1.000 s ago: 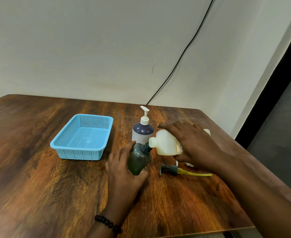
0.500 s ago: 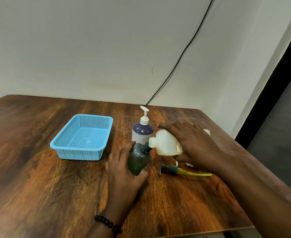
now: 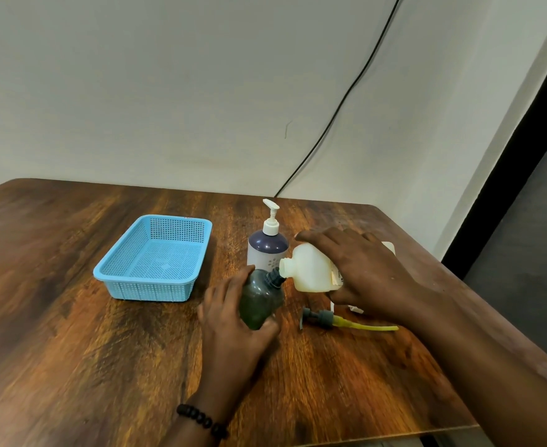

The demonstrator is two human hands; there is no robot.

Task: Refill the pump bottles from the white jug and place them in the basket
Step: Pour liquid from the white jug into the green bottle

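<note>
Little has shifted in the past second: the white jug (image 3: 311, 269) stays tipped on its side with its mouth against the neck of the dark green bottle (image 3: 259, 300), and both hands hold as they did. The left hand (image 3: 233, 327) wraps its fingers and thumb around the green bottle, which leans toward the jug near the middle of the bench (image 3: 72, 350). The right hand (image 3: 365, 269) grips the jug from above, fingers spread over its body.

Pouring well here likely means keeping the two openings squarely aligned, raising the jug's base slowly so the flow stays thin, and bracing the small bottle firmly so it does not slide on the wood. The narrow neck leaves little margin, and a fast pour would probably spill.

The bottle's pump head (image 3: 319, 317), with its yellow dip tube, lies on the bench just right of the bottle. A second pump bottle (image 3: 267, 250), dark blue with a white pump, stands upright behind. The blue basket (image 3: 154, 259) sits to the left, holding no bottles.

Whether liquid is actually flowing cannot be made out, nor can the fill level through the dark plastic. The right hand covers most of the jug, including its label, and partly hides a white scrap (image 3: 353, 308) beneath it. A black cable (image 3: 346, 98) runs down the wall.
</note>
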